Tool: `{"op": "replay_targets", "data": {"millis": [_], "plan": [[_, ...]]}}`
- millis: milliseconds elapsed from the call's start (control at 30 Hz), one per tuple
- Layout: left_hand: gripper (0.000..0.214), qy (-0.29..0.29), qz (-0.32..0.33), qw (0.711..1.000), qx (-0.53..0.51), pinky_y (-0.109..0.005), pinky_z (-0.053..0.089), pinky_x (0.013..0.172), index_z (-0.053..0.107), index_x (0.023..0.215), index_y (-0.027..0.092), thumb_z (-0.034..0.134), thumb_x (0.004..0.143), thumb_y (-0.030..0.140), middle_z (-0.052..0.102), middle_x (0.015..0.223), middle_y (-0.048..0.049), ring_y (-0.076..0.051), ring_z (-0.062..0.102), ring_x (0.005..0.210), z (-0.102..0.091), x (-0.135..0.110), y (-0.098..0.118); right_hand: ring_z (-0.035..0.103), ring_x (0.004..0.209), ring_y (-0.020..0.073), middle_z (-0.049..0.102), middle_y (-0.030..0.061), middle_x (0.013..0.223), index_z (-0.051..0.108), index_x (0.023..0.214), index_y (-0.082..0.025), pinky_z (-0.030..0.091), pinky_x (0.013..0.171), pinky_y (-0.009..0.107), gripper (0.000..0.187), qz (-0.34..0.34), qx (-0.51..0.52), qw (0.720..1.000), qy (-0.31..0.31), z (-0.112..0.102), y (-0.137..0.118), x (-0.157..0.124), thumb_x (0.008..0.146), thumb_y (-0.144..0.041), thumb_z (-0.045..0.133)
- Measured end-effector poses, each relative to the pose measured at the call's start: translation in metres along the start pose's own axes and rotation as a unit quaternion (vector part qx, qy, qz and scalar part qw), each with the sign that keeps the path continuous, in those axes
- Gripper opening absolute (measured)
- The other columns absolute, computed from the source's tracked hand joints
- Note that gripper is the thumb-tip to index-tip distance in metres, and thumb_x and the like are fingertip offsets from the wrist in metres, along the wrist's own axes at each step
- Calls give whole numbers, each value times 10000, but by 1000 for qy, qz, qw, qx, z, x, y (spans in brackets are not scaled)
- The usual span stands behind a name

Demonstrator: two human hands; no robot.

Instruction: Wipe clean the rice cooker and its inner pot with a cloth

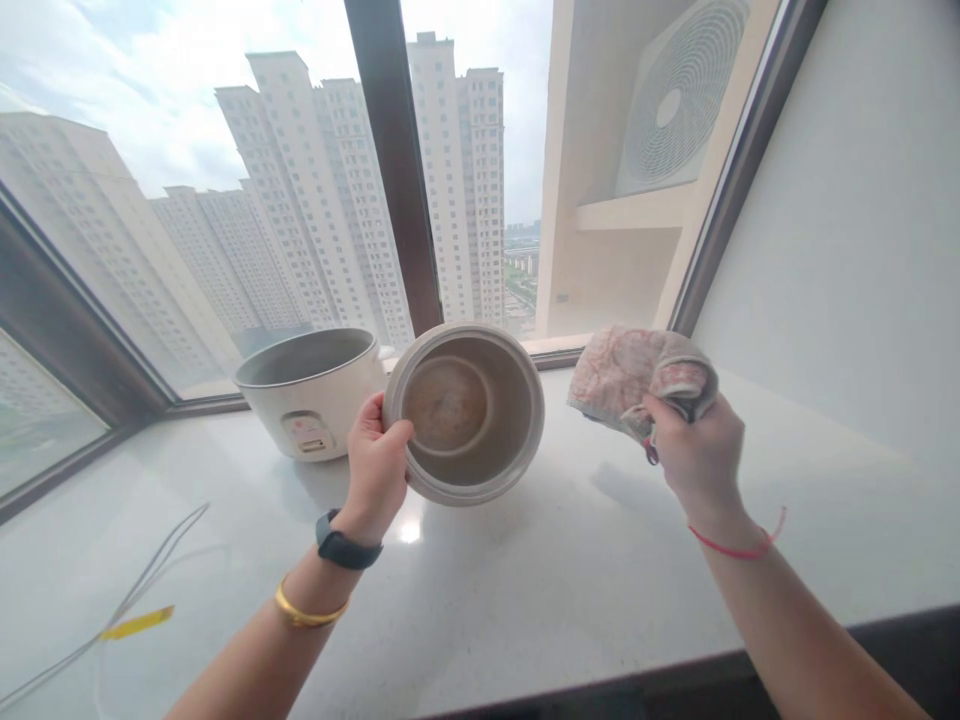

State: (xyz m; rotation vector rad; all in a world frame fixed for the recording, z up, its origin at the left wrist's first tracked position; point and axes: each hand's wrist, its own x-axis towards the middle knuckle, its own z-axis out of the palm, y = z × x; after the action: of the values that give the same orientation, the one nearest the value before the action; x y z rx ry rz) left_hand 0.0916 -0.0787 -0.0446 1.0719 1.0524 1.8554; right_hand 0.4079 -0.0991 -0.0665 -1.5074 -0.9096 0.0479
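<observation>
The round, pale metal inner pot with a brownish stained bottom (pixel 465 415) is held up off the white stone bench (pixel 562 570), above its middle and toward the window edge, tipped so that its mouth faces the person. The left hand (pixel 377 460) has it by the left rim, thumb inside and fingers clamped behind. The right hand (pixel 697 450) is well apart to the right, its fingers closed tight on a bunched pink patterned cloth (pixel 630 370). To my eye the pot is being presented for the cloth, with no contact between them yet; bringing the two together would call for a firm rim hold and the cloth pressed into the stained base. Just left of the pot, at the back edge, stands the cream electric rice cooker body (pixel 311 390), open. A grey cable with a yellow tag (pixel 139 623) trails near the left front corner.
</observation>
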Motion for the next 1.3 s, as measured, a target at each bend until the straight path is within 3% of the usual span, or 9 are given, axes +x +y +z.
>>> {"op": "replay_targets", "data": {"millis": [67, 167, 267, 367, 567, 833, 967, 1100, 1300], "plan": [[426, 12, -20, 1000, -7, -222, 421, 645, 651, 938, 201, 602, 524, 114, 615, 795, 26, -142, 529, 740, 2, -4, -3, 635, 619, 187, 689, 68, 789, 654, 1052, -144, 512, 560, 302, 333, -19, 60, 998, -28, 6, -25, -28, 838, -395, 608], [411, 19, -47, 999, -15, -213, 408, 632, 624, 902, 199, 593, 501, 114, 593, 748, 39, -134, 507, 715, 4, -10, -5, 691, 896, 217, 720, 104, 1004, 613, 1156, -164, 573, 808, 361, 304, -176, 99, 970, -135, 30, -49, -65, 890, -280, 520], [424, 23, -57, 998, -12, -214, 403, 613, 615, 921, 200, 593, 503, 127, 598, 731, 41, -135, 505, 695, 4, -17, -6, 587, 1234, 238, 661, 141, 1277, 573, 1251, -151, 456, 1085, 410, 405, -332, 67, 901, -270, 62, -53, -87, 862, -132, 460], [419, 30, -52, 998, -7, -208, 397, 603, 611, 921, 198, 594, 509, 127, 599, 729, 43, -131, 502, 685, 0, -22, -6, 527, 1295, 296, 637, 133, 1329, 605, 1226, -158, 360, 1141, 498, 394, -377, -62, 838, -390, 84, -50, -99, 862, -107, 462], [392, 7, -57, 998, -14, -210, 409, 617, 605, 901, 199, 598, 516, 127, 603, 732, 41, -129, 510, 683, -6, -27, -4, 571, 1213, 332, 680, 132, 1232, 643, 1179, -187, 366, 1064, 524, 324, -329, -175, 741, -559, 83, -56, -98, 879, -287, 575], [393, -20, -52, 998, 6, -237, 435, 641, 618, 903, 201, 593, 515, 142, 634, 800, 15, -154, 556, 728, -5, -35, 1, 489, 1317, 377, 568, 138, 1411, 595, 1399, -276, 324, 1099, 564, 678, -246, -122, 795, -541, 95, -61, -99, 910, -730, 475], [385, -18, -49, 999, -9, -231, 430, 628, 616, 888, 203, 598, 510, 135, 626, 771, 23, -146, 545, 704, -6, -36, -1, 570, 1180, 321, 654, 99, 1248, 695, 1218, -250, 391, 1043, 467, 491, -255, -73, 770, -581, 98, -56, -108, 888, -596, 581], [397, -56, -38, 998, 2, -232, 432, 639, 643, 920, 199, 585, 535, 124, 651, 813, 9, -151, 556, 731, -1, -41, 1, 574, 832, 181, 658, 5, 883, 649, 864, -189, 449, 769, 289, 175, -160, 78, 701, -691, 98, -57, -107, 777, -340, 655], [411, -56, -51, 997, 17, -234, 427, 618, 641, 929, 198, 582, 526, 137, 644, 800, 7, -155, 557, 709, -1, -40, 11, 507, 822, 159, 577, -18, 864, 566, 858, -187, 445, 764, 276, 282, -88, 216, 634, -737, 96, -60, -106, 675, -342, 715]]}}
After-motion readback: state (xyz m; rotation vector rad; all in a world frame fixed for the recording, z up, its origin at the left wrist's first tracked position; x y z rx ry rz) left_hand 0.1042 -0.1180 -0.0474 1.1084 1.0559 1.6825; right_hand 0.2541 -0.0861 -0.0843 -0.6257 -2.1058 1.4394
